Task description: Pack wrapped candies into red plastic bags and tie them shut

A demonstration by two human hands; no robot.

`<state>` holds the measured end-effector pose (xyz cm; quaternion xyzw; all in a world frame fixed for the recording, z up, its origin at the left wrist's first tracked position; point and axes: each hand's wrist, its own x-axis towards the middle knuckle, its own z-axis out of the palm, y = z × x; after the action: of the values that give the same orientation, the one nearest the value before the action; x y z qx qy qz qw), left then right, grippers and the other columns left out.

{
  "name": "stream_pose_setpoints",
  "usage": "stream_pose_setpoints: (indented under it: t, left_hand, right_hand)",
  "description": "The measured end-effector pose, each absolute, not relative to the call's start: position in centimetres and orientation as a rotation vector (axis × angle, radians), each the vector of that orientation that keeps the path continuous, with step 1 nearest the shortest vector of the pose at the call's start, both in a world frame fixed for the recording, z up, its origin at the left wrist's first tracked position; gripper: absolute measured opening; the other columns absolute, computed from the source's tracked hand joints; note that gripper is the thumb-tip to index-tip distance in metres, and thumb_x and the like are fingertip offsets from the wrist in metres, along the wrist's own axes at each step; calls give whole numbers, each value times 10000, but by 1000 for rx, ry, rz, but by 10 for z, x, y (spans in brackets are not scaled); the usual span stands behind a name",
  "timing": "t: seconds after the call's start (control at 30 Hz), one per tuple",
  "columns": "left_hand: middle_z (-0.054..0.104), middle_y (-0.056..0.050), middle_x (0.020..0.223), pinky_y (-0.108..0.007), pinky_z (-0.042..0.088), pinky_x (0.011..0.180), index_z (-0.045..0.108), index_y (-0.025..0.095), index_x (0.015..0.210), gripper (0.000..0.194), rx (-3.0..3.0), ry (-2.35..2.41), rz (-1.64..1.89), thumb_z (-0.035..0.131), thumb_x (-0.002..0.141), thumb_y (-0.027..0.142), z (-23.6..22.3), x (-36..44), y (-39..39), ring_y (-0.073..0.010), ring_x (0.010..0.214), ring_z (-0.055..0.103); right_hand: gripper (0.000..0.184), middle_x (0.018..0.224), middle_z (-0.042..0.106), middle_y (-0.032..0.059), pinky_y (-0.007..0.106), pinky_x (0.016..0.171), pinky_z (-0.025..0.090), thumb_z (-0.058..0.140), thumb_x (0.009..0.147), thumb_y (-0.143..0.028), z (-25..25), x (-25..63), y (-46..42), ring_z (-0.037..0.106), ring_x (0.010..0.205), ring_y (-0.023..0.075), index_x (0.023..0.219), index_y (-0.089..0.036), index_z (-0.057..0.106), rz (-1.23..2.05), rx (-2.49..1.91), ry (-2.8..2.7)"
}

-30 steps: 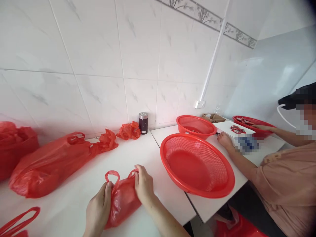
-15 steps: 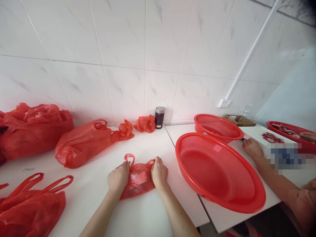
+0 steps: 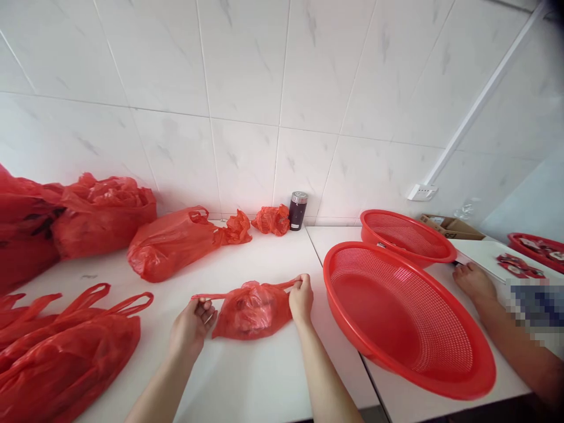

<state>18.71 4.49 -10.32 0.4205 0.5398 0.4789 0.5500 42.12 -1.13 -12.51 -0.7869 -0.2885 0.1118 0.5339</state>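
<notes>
A small, filled red plastic bag (image 3: 253, 312) rests on the white table in front of me, its contents blurred by the film. My left hand (image 3: 192, 323) pinches one of its handles, pulled out to the left. The other handle is gripped in my right hand (image 3: 302, 298), close to the bag's right side. Both handles are stretched sideways. At the lower left lie several more red bags (image 3: 83, 352) with their handle loops up.
Behind stand a large red bag (image 3: 176, 244), crumpled bags (image 3: 271, 220) and a dark tumbler (image 3: 298, 211). On the right are a big red basket (image 3: 374, 317) and a second basket (image 3: 408, 235). A co-worker's arm (image 3: 489, 305) reaches in beside them.
My left hand has moved left and drawn the handle out from the bag. My right hand has shifted slightly, its handle now stretched. The view has turned a little to the left.
</notes>
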Motion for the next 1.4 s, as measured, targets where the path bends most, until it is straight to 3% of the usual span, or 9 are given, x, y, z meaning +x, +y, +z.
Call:
stream_pose_setpoints:
  t: [0.23, 0.37, 0.47, 0.6, 0.8, 0.9, 0.97, 1.07, 1.4]
  left_hand:
    - [532, 1, 695, -410, 553, 812, 480, 226, 723, 178, 1063, 976, 1079, 502, 790, 389, -57, 175, 32, -184, 706, 620]
    - [564, -59, 1099, -496, 447, 977, 465, 263, 1063, 243, 1368, 1037, 1365, 483, 830, 330, -31, 178, 23, -258, 1041, 577]
    - [493, -42, 1291, -438, 298, 1102, 477, 298, 1136, 329, 1727, 1056, 1449, 557, 817, 288, -25, 194, 15, -262, 1250, 434]
    - [670, -18, 1054, -385, 438, 886, 650, 295, 980, 274, 2172, 958, 916, 606, 737, 179, -45, 223, 13, -262, 1008, 591]
    - [654, -55, 988, -347, 417, 735, 574, 252, 968, 215, 2205, 1122, 726, 422, 830, 186, -72, 237, 21, -249, 903, 599]
    - [641, -42, 915, -337, 403, 693, 524, 244, 924, 160, 2130, 1154, 730, 386, 850, 211, -62, 237, 20, -224, 786, 585]
    - [625, -13, 812, -312, 411, 652, 503, 243, 865, 104, 2058, 1126, 702, 400, 855, 244, -55, 237, 19, -199, 710, 571]
    - [593, 18, 698, -271, 418, 566, 497, 232, 766, 136, 1952, 1037, 613, 486, 836, 348, -50, 234, 18, -171, 626, 555]
    - [563, 35, 657, -237, 370, 487, 527, 227, 800, 231, 1850, 1195, 746, 513, 828, 456, -27, 199, 33, -132, 550, 488]
  right_hand:
    - [111, 552, 519, -57, 229, 445, 406, 315, 823, -243, -100, 424, -14, 516, 450, 139, 816, -243, 426, 422, -1568, -675]
    - [146, 753, 613, -14, 219, 592, 478, 348, 860, -262, -54, 412, -25, 568, 600, 106, 867, -217, 487, 459, -1404, -794]
    - [144, 770, 624, -10, 218, 614, 477, 369, 880, -265, -28, 398, -31, 588, 654, 110, 875, -209, 502, 593, -1263, -958]
    - [156, 816, 643, -2, 248, 651, 496, 370, 920, -304, -16, 389, -33, 618, 717, 128, 943, -216, 497, 653, -1159, -1022]
    - [451, 1113, 638, 80, 351, 842, 493, 519, 879, -430, -34, 384, -46, 616, 986, 202, 1276, -245, 408, 440, -1437, -1125]
    - [385, 1133, 621, 82, 355, 853, 478, 566, 846, -365, -61, 376, -51, 584, 1035, 230, 1203, -239, 497, 288, -1571, -1309]
    - [166, 954, 649, 55, 324, 757, 482, 488, 855, -246, -79, 375, -50, 604, 883, 213, 998, -224, 568, 239, -1605, -1360]
    - [158, 708, 599, 4, 276, 602, 444, 396, 811, -128, -97, 382, -46, 555, 644, 177, 760, -229, 507, 270, -1643, -1339]
    - [201, 896, 692, 57, 311, 726, 486, 472, 864, -400, -122, 395, -42, 644, 817, 212, 894, -230, 576, 495, -1559, -1130]
